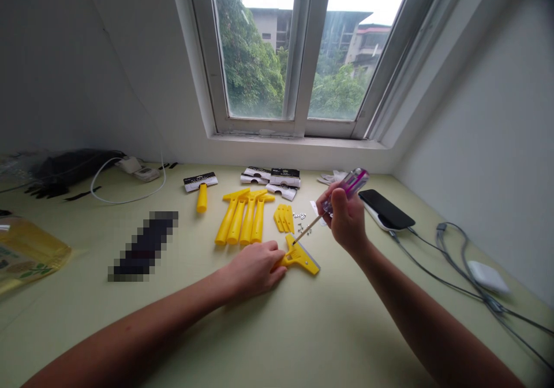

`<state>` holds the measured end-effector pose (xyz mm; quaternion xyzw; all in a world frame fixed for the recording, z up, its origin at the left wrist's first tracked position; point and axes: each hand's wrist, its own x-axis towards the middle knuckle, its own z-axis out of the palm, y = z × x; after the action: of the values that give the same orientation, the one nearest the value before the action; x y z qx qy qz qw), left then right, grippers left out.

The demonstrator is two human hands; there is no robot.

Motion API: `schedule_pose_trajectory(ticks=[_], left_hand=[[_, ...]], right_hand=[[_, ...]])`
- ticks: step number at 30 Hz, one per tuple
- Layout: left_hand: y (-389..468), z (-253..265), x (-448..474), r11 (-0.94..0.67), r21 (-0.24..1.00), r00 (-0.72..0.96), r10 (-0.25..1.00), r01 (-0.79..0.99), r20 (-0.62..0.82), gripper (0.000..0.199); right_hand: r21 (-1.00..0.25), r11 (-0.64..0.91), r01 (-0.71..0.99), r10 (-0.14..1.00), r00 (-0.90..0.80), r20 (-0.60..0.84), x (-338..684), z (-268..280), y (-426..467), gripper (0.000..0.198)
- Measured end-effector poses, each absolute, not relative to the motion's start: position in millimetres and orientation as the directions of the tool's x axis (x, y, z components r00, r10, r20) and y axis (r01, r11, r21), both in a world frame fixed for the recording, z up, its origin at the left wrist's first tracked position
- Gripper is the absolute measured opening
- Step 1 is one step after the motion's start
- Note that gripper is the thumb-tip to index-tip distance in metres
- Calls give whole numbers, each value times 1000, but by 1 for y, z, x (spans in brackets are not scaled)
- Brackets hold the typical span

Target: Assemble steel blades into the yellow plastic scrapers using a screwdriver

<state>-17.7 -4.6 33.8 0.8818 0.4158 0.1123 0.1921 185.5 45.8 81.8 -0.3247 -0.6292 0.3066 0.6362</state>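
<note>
A yellow scraper [303,259] with a metal blade along its edge lies on the table, its handle wrapped by my left hand [257,265]. My right hand [346,219] grips a screwdriver [352,181] with a clear and purple handle. The screwdriver slants down to the left, and its tip meets the upper part of the scraper head, at a screw spot. Just beyond lie yellow blade covers [284,218], small nuts [299,215] and loose screws [302,227]. Several yellow scraper handles [246,220] rest side by side to the left.
Card-labelled packaging [283,178] and a packaged yellow scraper [201,194] lie toward the window. At right are a black phone [386,208], grey cables [463,261] and a white case [488,276]. A bottle of yellow liquid [30,249] and a blurred dark object [145,247] lie left.
</note>
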Motion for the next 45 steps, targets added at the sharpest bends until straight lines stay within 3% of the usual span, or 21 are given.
schedule_pose_trajectory(ticks=[17,21,24,26,28,32,38,41,45], left_hand=[[-4,35,-18,-602,416,649,760,681,38,30],[-4,35,-18,-616,386,657,753,687,31,29],[-4,35,-17,-629,356,666,746,691,26,29],[-4,35,-17,-637,334,669,743,695,24,28],[-5,35,-16,-642,318,671,741,698,22,26],[-5,33,-17,-653,273,672,740,707,30,25],[-4,31,-18,-662,242,674,738,709,45,23],[-4,30,-19,-657,253,669,742,710,49,23],[-5,31,-20,-667,239,674,736,706,65,23]], right_hand=[[-790,612,39,790,13,613,185,82,45,36],[-796,604,31,791,-147,594,190,88,44,36],[-728,644,235,760,-311,571,196,101,44,35],[-645,659,388,752,-329,570,199,110,44,29],[-631,652,420,755,-282,592,200,117,45,27],[-655,623,428,765,-158,625,198,125,42,63],[-457,525,718,649,10,761,199,139,35,43],[-496,570,655,664,-12,747,198,143,33,40],[-648,663,376,735,-160,659,193,145,33,32]])
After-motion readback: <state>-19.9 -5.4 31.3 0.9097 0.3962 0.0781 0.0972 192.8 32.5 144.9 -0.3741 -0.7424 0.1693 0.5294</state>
